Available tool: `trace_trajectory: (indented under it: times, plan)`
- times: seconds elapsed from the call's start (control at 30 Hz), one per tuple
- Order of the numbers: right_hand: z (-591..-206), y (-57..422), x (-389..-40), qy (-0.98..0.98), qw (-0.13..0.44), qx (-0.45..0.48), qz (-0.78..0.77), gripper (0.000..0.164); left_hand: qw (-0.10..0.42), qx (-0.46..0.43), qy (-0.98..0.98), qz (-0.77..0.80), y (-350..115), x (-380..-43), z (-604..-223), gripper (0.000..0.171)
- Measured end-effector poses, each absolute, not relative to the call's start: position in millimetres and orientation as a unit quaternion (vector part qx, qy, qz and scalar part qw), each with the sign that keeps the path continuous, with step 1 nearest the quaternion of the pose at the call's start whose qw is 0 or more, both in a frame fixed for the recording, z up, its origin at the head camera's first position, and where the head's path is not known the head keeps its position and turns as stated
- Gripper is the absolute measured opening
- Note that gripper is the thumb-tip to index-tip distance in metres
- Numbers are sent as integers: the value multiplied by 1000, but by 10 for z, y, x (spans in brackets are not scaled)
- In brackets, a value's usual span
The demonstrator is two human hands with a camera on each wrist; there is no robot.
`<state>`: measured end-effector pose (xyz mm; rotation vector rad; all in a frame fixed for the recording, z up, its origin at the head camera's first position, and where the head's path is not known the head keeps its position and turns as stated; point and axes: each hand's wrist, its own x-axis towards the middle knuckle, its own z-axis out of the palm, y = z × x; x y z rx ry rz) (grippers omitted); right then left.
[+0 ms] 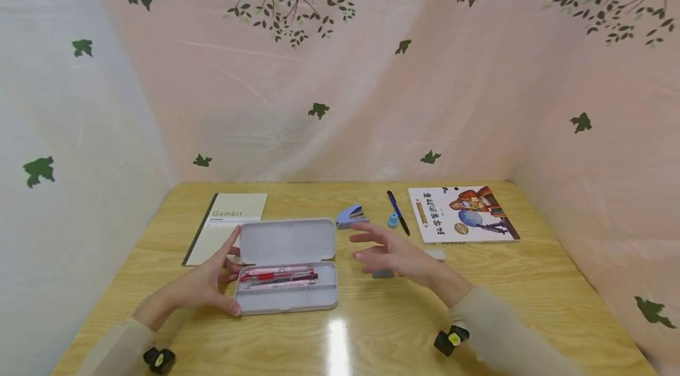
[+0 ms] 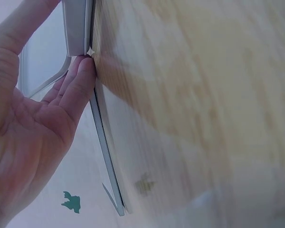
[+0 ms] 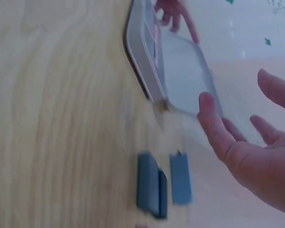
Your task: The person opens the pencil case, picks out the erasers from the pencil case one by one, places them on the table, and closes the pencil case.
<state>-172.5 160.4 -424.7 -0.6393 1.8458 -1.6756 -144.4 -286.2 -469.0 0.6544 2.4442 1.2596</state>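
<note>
An open grey-white pencil case (image 1: 287, 302) lies on the table, its lid (image 1: 287, 243) folded back on the far side. Red and pink pens (image 1: 278, 275) lie in its rear compartment. My left hand (image 1: 204, 281) grips the case's left end, thumb at the front corner; in the left wrist view its fingertips (image 2: 87, 71) meet the case's edge. My right hand (image 1: 395, 255) hovers to the right of the case with fingers spread, holding nothing. Beneath it, partly hidden, are a small grey block (image 1: 382, 274) and a white piece (image 1: 435, 254).
A Gambit notebook (image 1: 225, 240) lies behind the left hand. Farther back are a blue stapler (image 1: 350, 216), a small light-blue object (image 1: 392, 221) and a dark-blue pen (image 1: 398, 212). An illustrated book (image 1: 462, 214) lies at the back right. Patterned cloth (image 1: 340, 69) hangs around the table.
</note>
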Motion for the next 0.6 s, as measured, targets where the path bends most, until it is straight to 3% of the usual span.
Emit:
trace_trajectory:
  times: [0.27, 0.6]
  plan:
    - [-4425, 1098, -1747, 670, 306, -173, -654, 87, 151, 220, 862, 432, -2873, -1415, -4675, 145]
    - [-4474, 963, -1751, 695, 270, -123, -655, 90, 151, 228, 857, 437, -2868, -1407, -4674, 146]
